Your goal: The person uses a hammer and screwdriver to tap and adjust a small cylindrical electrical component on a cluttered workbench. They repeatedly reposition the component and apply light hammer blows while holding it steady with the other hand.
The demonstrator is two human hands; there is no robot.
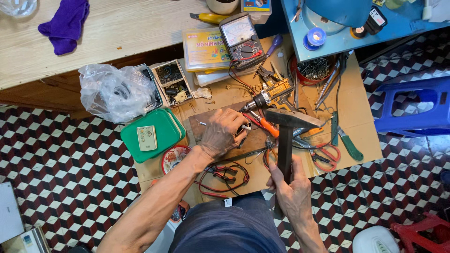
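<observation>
Hammer [287, 122] at frame centre is raised over the low workboard [361, 117], its dark handle gripped by the closed right hand [293, 189]. Just left, the left hand [221, 133] pinches a small metal piece [245, 127] down on a brown plate [255, 138], beside orange-handled pliers [268, 125] and a cordless drill [271, 95].

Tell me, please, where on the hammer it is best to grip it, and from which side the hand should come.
Probably low on the dark handle of the hammer, near its end, coming from the person's own side. The handle points back toward the body and the metal head lies at the far end, over the work. The right hand already wraps this part, while the left hand rests on the board.
</observation>
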